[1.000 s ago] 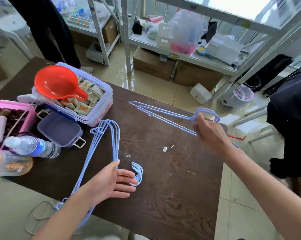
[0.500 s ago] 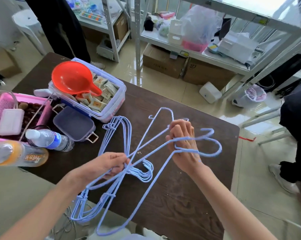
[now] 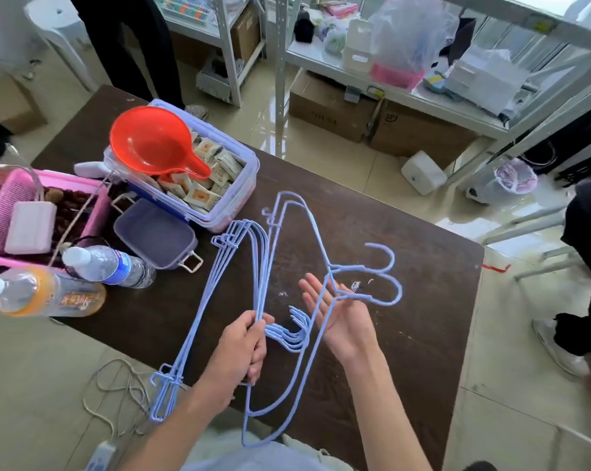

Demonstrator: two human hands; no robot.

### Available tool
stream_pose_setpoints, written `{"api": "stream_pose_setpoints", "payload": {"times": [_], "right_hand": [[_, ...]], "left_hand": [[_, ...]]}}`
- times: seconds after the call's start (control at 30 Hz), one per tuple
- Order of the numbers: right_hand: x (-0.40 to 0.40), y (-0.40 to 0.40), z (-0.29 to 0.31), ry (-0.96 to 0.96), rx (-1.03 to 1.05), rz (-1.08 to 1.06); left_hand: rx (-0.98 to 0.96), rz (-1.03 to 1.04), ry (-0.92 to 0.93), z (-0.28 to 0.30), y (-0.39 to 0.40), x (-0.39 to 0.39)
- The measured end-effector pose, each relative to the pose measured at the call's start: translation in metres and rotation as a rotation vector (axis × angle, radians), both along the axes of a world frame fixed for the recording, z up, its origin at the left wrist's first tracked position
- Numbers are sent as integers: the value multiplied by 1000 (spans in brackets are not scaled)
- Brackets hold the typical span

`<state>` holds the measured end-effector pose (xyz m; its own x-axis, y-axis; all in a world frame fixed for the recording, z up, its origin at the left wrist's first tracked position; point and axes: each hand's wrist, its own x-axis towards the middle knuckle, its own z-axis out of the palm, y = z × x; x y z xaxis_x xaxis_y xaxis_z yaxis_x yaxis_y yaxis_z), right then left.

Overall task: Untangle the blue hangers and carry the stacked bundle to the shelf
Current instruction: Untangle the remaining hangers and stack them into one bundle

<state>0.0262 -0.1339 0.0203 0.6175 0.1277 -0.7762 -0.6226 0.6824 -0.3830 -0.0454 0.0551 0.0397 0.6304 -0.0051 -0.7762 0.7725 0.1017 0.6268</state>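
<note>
Fingers of your left hand [image 3: 244, 348] clamp the stacked bundle [image 3: 215, 300] over the table [image 3: 406, 351], while your right hand [image 3: 341, 314] lies open under two loose hangers [image 3: 316, 232], whose hooks could slide off or snag the bundle's hooks again.

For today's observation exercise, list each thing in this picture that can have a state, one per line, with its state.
Left hand: closed around the hanger bundle.
Right hand: open, palm up, two hangers draped over it.
Hanger bundle: stacked together.
Two hangers: apart from the bundle.
Snack box: open, red scoop on top.
Water bottle: capped, lying down.
</note>
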Motion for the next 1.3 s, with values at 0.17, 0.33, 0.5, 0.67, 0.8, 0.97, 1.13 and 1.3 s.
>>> {"api": "stream_pose_setpoints", "payload": {"times": [0.17,0.33,0.5,0.67,0.8,0.97,1.13,1.3], "right_hand": [[-31,10,3,126,75,-247],[-18,35,1,200,-385,-140],[-7,51,-3,249,-447,-126],[-4,55,1,149,-467,-84],[-5,58,8,81,-513,-55],[-15,65,10,73,-490,-38],[-29,73,14,119,-388,-96],[-34,75,17,150,-340,-101]], "left_hand": [[344,-40,-189,-4,-6,-3],[552,-108,-229,-10,-15,-12],[714,-124,-326,-12,-14,-24],[780,-54,-313,-15,-2,-18],[666,18,-307,-12,2,-14],[712,29,-364,-5,3,-10],[653,105,-364,4,4,-1],[653,142,-404,1,7,-9]]}}
